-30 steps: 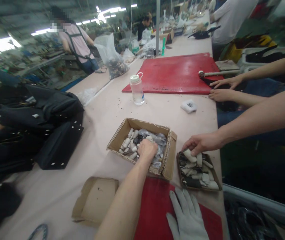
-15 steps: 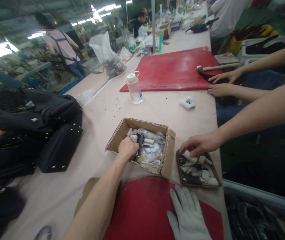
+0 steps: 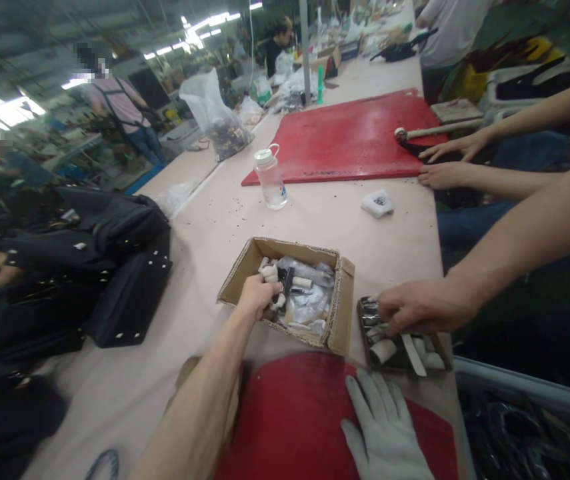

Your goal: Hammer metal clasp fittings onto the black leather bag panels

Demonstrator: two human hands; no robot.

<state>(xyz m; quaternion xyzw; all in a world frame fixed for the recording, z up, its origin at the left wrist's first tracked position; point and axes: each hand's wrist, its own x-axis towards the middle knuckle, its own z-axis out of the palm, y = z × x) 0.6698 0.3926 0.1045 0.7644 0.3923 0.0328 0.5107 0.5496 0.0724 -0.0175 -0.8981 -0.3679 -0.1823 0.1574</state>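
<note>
Bare, my left hand [image 3: 259, 295] reaches over the near left wall of an open cardboard box [image 3: 345, 307]. Its fingers are closed among small whitish pieces [image 3: 269, 273]; what they grip is partly hidden. Beside that hand in the box lie a dark bar-like tool [image 3: 289, 281], a pale cylinder [image 3: 303, 283] and crumpled clear plastic [image 3: 309, 307]. My right hand [image 3: 385, 427], in a pale grey glove, lies flat with fingers stretched on a dark red board [image 3: 289, 413] at the table's near edge.
From the right, a co-worker's bare hand [image 3: 425, 305] is over a small box [image 3: 389, 365] of pale rolls and metal pieces. Beyond are a water bottle [image 3: 271, 180], a large red board [image 3: 345, 133] and a mallet [image 3: 439, 130] near another person's hands. Black bags [image 3: 119, 267] stand left.
My left hand has lifted slightly and now pinches among the whitish pieces. The co-worker's hand has moved right over the small box and shifted its rolls. My gloved hand stays on the board.
</note>
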